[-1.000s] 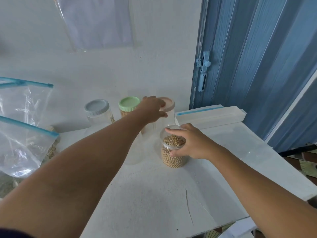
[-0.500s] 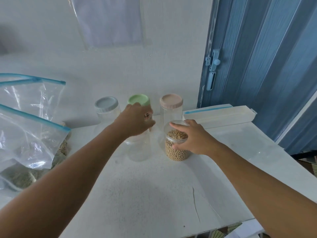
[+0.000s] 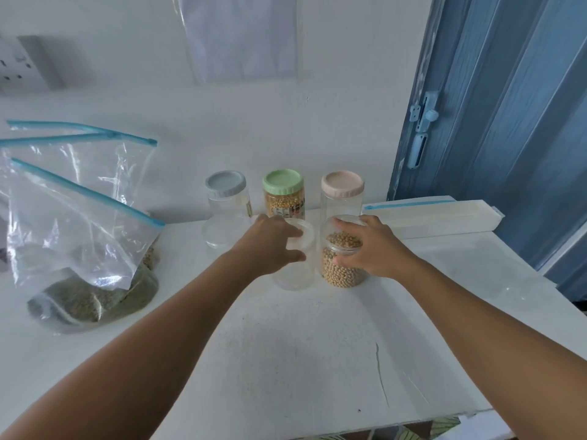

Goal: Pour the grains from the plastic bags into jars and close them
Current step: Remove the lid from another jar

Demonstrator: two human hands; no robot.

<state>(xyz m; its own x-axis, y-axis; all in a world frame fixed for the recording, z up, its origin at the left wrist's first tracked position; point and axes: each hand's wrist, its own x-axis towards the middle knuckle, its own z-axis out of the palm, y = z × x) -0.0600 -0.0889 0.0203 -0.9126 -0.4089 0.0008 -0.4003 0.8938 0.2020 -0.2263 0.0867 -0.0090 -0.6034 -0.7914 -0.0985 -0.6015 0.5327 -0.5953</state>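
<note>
An open clear jar of tan beans (image 3: pixel 340 272) stands mid-table. My right hand (image 3: pixel 374 249) grips it round the neck, thumb on the near side and fingers over the far rim. Just left of it stands an empty clear jar (image 3: pixel 293 274); my left hand (image 3: pixel 270 246) holds its top between thumb and fingers. Two zip bags with blue seals (image 3: pixel 79 217) slump at the left, with greenish grains (image 3: pixel 92 300) in the bottom. Behind stand a grey-lidded jar (image 3: pixel 225 188), a green-lidded jar of yellow grains (image 3: pixel 282 192) and a pink-lidded jar (image 3: pixel 342 188).
Another open empty jar (image 3: pixel 222 233) sits left of my left hand. A long white box (image 3: pixel 444 217) lies at the back right by the blue door (image 3: pixel 508 122). The white table (image 3: pixel 301 360) has a crack near its front edge.
My left hand drew back from the pink lid, past the green-lidded jar, and came down on the empty jar. My right hand kept its hold on the bean jar.
</note>
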